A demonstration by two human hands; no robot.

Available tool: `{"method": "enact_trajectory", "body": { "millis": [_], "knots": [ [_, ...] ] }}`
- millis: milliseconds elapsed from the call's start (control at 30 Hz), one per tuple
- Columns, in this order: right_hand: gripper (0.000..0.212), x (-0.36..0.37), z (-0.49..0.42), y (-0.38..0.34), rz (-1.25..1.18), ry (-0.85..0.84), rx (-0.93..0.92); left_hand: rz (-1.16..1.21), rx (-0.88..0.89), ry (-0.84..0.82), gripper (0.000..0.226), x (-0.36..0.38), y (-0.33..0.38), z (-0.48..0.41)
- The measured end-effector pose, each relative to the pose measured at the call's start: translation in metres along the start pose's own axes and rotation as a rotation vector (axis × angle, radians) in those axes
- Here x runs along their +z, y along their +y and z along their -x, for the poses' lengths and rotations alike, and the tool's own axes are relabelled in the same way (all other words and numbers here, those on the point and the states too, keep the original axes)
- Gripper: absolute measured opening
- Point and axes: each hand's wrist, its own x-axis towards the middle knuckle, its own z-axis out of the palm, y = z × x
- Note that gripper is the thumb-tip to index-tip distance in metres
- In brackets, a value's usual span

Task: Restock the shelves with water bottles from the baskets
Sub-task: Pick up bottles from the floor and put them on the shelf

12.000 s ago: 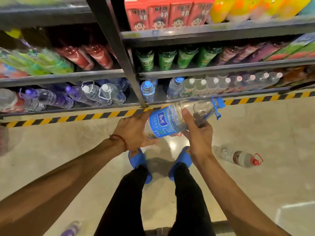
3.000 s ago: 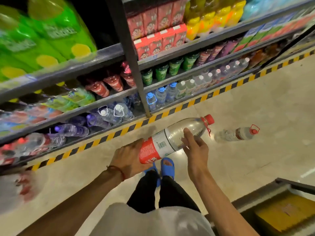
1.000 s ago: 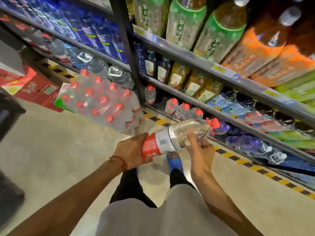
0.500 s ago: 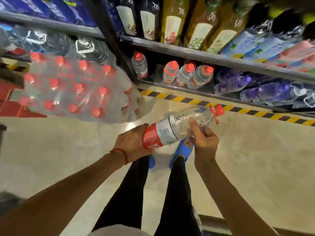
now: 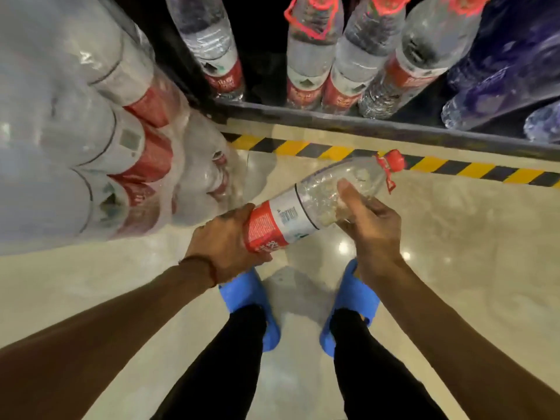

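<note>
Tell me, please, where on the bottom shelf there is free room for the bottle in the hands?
The clearest free patch is the dark gap between the single red-label bottle on the left and the tight group of three bottles. Right of that group the purple bottles crowd the shelf. The held bottle would probably fit the gap.

Bright overhead light, glare spots on glossy floor (image 5: 342,247); wide-angle bending at edges, blurred shrink-wrapped pack (image 5: 91,140) left
</note>
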Motion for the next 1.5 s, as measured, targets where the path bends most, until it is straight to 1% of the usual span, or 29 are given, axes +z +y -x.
{"method": "enact_trajectory", "body": {
  "millis": [67, 167, 233, 267, 367, 467, 500, 533, 633, 667, 767, 833, 900, 1000, 1067, 1133, 1200, 1267, 1333, 1400, 1500],
  "knots": [
    [0.026, 0.005, -0.041, 0.019, 0.016, -0.033, -0.027, 0.014, 0.0, 0.056, 0.093, 0.027, -0.014, -0.033],
    [0.033, 0.012, -0.098, 0.043, 0.043, -0.103, -0.085, 0.048, -0.002, 0.115, 0.084, 0.067, -0.034, -0.081],
    [0.034, 0.016, -0.134, 0.056, 0.05, -0.143, -0.113, 0.094, 0.004, 0.138, 0.084, 0.089, -0.047, -0.111],
    [0.037, 0.018, -0.15, 0.061, 0.048, -0.168, -0.13, 0.109, 0.012, 0.152, 0.085, 0.099, -0.054, -0.125],
    [0.053, 0.025, -0.192, 0.08, 0.039, -0.242, -0.187, 0.126, 0.041, 0.183, 0.09, 0.122, -0.069, -0.162],
    [0.07, 0.029, -0.224, 0.096, 0.009, -0.259, -0.234, 0.179, 0.079, 0.236, 0.101, 0.135, -0.075, -0.187],
    [0.072, 0.031, -0.23, 0.099, 0.012, -0.259, -0.252, 0.211, 0.081, 0.232, 0.102, 0.139, -0.078, -0.194],
    [0.07, 0.032, -0.234, 0.101, 0.025, -0.267, -0.272, 0.249, 0.082, 0.223, 0.103, 0.143, -0.08, -0.2],
    [0.05, 0.035, -0.233, 0.099, 0.088, -0.294, -0.343, 0.442, 0.117, 0.231, 0.1, 0.151, -0.088, -0.212],
    [0.046, 0.036, -0.23, 0.096, 0.104, -0.294, -0.379, 0.482, 0.128, 0.25, 0.097, 0.152, -0.09, -0.215],
    [0.037, 0.043, -0.212, 0.083, 0.12, -0.31, -0.479, 0.526, 0.173, 0.325, 0.092, 0.152, -0.095, -0.218],
    [0.03, 0.048, -0.198, 0.072, 0.119, -0.328, -0.542, 0.546, 0.203, 0.34, 0.094, 0.148, -0.092, -0.213],
    [0.024, 0.054, -0.186, 0.059, 0.117, -0.356, -0.604, 0.576, 0.218, 0.384, 0.089, 0.144, -0.089, -0.21],
    [0.034, 0.062, -0.172, 0.04, 0.155, -0.412, -0.728, 0.659, 0.254, 0.458, 0.088, 0.135, -0.082, -0.211],
    [0.034, 0.068, -0.163, 0.027, 0.196, -0.456, -0.817, 0.727, 0.28, 0.523, 0.092, 0.128, -0.076, -0.213],
    [0.026, 0.076, -0.156, 0.013, 0.216, -0.483, -0.892, 0.69, 0.28, 0.638, 0.09, 0.119, -0.069, -0.214],
    [0.033, 0.086, -0.147, 0.002, 0.227, -0.495, -0.962, 0.637, 0.269, 0.735, 0.093, 0.107, -0.064, -0.216],
    [0.044, 0.095, -0.139, -0.008, 0.247, -0.492, -1.037, 0.64, 0.284, 0.751, 0.095, 0.094, -0.06, -0.218],
    [0.05, 0.101, -0.132, -0.019, 0.253, -0.501, -1.09, 0.645, 0.316, 0.758, 0.096, 0.08, -0.055, -0.219],
    [0.051, 0.105, -0.125, -0.03, 0.285, -0.489, -1.153, 0.665, 0.354, 0.775, 0.094, 0.066, -0.049, -0.222],
    [0.049, 0.111, -0.117, -0.046, 0.319, -0.49, -1.234, 0.757, 0.425, 0.778, 0.084, 0.044, -0.038, -0.227]
  ]
}}
